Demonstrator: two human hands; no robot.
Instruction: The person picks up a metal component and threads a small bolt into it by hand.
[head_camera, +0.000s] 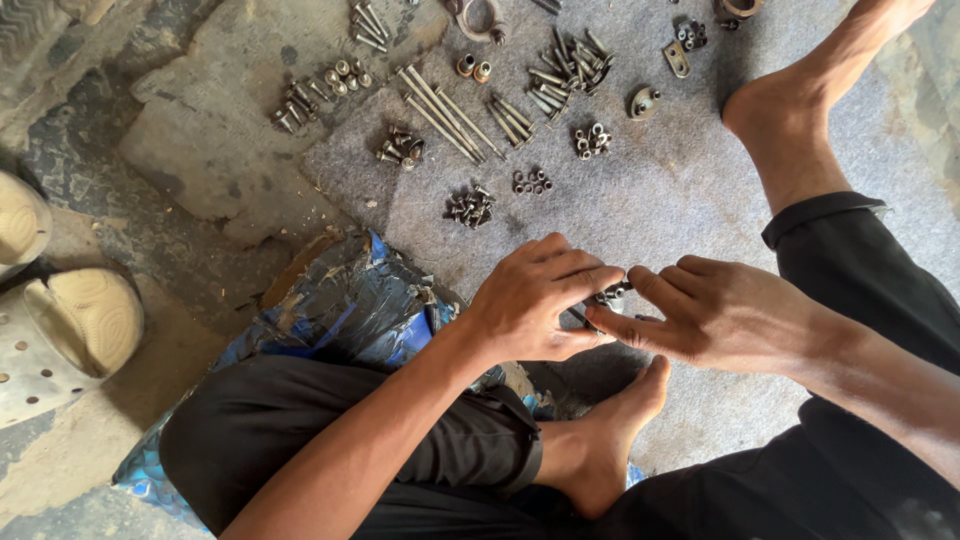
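Dark metal, a small bolt-like part (610, 297) sits pinched between both hands; the left hand (535, 300) and right hand (725, 312) meet fingertip to fingertip on it, equally near; its axis is hidden; beyond, sorted long bolts (445, 112) and nuts (531, 182) lie on the grey mat (680, 200).

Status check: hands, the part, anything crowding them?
Left hand and right hand both pinch one small bolt. Sorted bolts lie apart on the mat.

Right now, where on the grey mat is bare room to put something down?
Free: the mat between the small nut piles and the hands, and beside the far foot. Crowded: the top, with long bolts and screw heaps.
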